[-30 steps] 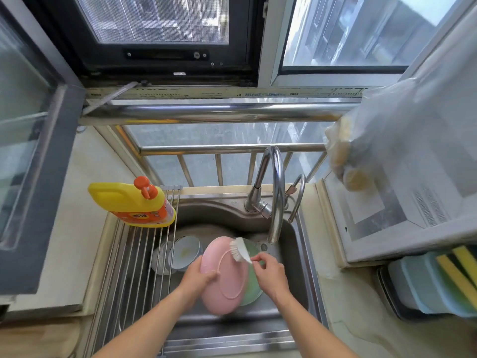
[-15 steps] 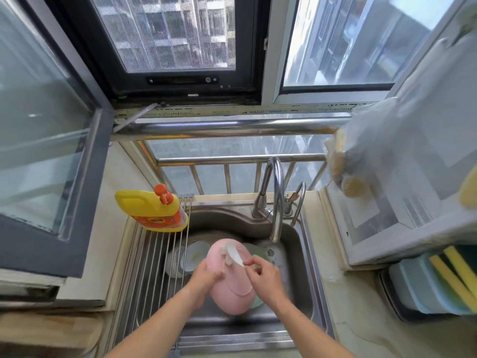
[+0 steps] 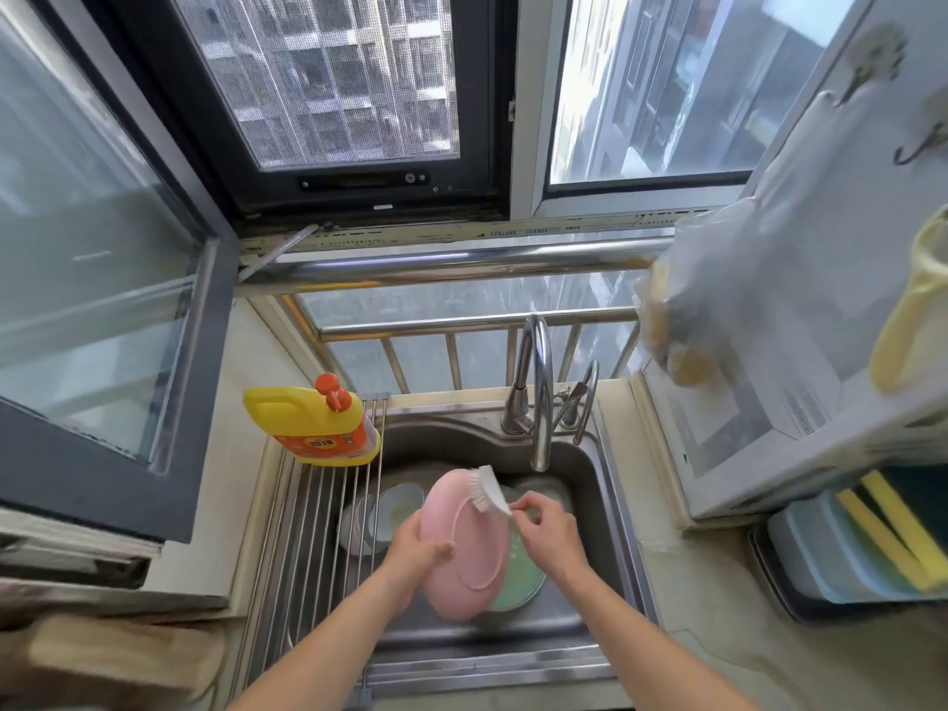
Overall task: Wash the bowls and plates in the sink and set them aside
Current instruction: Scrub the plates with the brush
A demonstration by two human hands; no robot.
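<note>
Left hand (image 3: 418,554): grips the left edge of the pink plate (image 3: 464,546), thumb across its underside, fingers curled behind the rim
Right hand (image 3: 546,531): fingers pinch the handle of the white brush (image 3: 487,490)
Pink plate: held tilted on edge over the sink (image 3: 590,479), its underside facing the camera
Brush: bristles touch the plate's upper right rim
Green plate (image 3: 520,577): in the sink, just behind and below the pink one, partly hidden
Bowls (image 3: 390,510): pale, lying in the sink's left part, beside the plate
Tap (image 3: 538,392): arches over the sink's back
Rack (image 3: 318,531): metal rods across the sink's left side
Soap bottle (image 3: 313,423): yellow, orange cap, lying on the rack's far end
Surface (image 3: 718,633): right of the sink, carrying a tray with yellow sponges (image 3: 892,536)
</note>
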